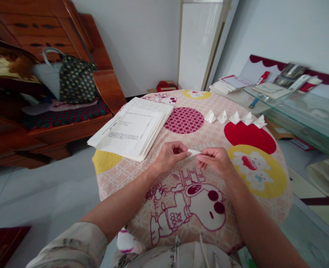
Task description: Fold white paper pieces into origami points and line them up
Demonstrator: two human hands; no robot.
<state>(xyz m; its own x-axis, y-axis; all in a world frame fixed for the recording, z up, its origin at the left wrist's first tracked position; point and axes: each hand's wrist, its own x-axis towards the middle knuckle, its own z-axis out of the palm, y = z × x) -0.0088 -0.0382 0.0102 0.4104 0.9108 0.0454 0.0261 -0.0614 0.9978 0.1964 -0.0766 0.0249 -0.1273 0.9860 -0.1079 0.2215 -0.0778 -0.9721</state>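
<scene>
A small folded piece of white paper (193,152) is held between my two hands above the round table. My left hand (172,154) pinches its left end between thumb and fingers. At its right end, my right hand (215,159) grips it the same way. Beyond my hands, several folded paper pieces (236,117) stand in a row at the table's far right, white and pointed. A thick stack of printed paper sheets (128,130) lies to the left, apart from my left hand.
A patterned cloth (209,139) covers the round table. On the right stands a glass shelf (300,115) with papers, a cup and metal bowls. A wooden bench (103,85) with a dark patterned bag (76,80) stands on the left. A white cabinet (199,44) rises behind.
</scene>
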